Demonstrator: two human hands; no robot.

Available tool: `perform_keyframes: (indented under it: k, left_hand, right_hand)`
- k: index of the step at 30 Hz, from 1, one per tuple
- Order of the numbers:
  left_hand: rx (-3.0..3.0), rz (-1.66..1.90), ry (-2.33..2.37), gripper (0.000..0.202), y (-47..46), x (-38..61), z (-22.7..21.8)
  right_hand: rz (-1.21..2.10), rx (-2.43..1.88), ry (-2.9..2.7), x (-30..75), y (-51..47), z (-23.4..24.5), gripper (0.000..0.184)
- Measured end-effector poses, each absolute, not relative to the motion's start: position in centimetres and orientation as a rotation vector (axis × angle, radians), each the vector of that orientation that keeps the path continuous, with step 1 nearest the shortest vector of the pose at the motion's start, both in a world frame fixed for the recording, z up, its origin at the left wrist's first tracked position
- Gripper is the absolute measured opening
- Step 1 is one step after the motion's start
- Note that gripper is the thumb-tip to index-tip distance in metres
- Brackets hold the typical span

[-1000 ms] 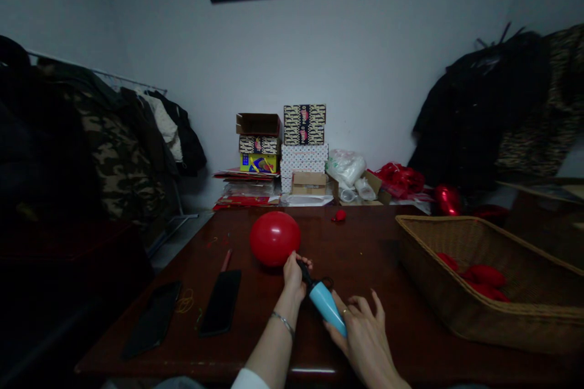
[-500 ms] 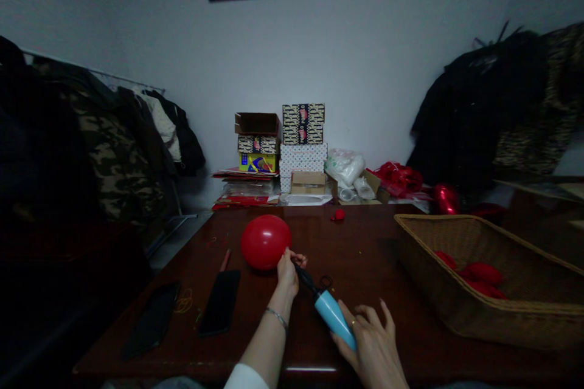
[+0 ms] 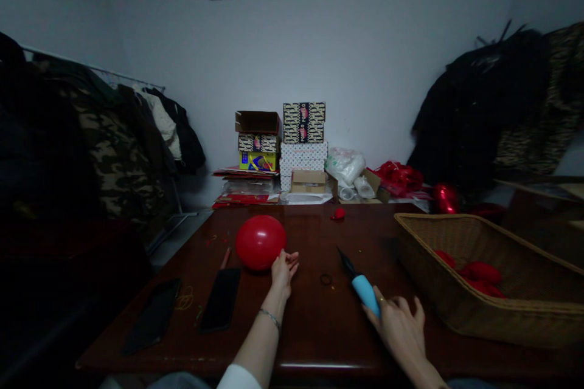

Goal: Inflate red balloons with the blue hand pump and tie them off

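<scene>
A round, inflated red balloon (image 3: 260, 242) is over the table just beyond my left hand (image 3: 283, 270). The left fingers pinch its near right side, where the neck would be; the neck itself is hidden. My right hand (image 3: 399, 323) grips a light blue balloon pump (image 3: 365, 293) by its body. The pump's black tapered nozzle (image 3: 347, 260) points forward and left, apart from the balloon. Between the two hands, a small dark ring (image 3: 325, 279) lies on the wood.
On the right stands a wicker basket (image 3: 460, 310) with red balloons (image 3: 481, 272) inside. Two dark phone-like slabs (image 3: 220, 299) and yellow bands (image 3: 185, 298) lie at left. A small red balloon (image 3: 338, 213) is near the far edge, before stacked boxes (image 3: 303, 161).
The pump's nozzle has come away from the balloon's neck, and my right hand has carried it to the right. My left hand and the balloon have shifted slightly left.
</scene>
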State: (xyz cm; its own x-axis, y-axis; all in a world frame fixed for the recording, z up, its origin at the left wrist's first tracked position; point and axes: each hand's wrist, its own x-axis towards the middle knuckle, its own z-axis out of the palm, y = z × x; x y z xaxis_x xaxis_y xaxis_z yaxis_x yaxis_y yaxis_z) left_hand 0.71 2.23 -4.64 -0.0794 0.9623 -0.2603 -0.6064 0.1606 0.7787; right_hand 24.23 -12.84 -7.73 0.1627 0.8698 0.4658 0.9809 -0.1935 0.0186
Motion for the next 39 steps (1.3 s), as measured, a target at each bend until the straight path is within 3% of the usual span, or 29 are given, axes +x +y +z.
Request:
perform_keyframes:
  k: [11,17,23,30,39]
  left_hand:
    - [0.579,1.310,0.942,0.027,1.8,0.8,-5.6]
    - [0.603,1.262,0.966,0.027,1.7,0.5,-5.7]
    - [0.601,1.254,0.983,0.028,1.7,0.5,-6.1]
    - [0.603,1.243,0.987,0.027,1.7,0.2,-6.6]
    - [0.598,1.223,1.005,0.026,1.5,-0.1,-6.7]
  right_hand:
    - [-0.602,-2.330,-1.752,25.4,-10.4,-7.8,0.046]
    - [-0.620,-2.388,-1.719,25.4,-9.4,-8.0,0.059]
    - [-0.603,-2.357,-1.799,25.1,-9.3,-8.0,0.041]
    - [-0.645,-2.313,-1.803,24.1,-9.1,-7.6,0.050]
    - [-0.644,-2.193,-1.893,22.5,-8.0,-7.4,0.042]
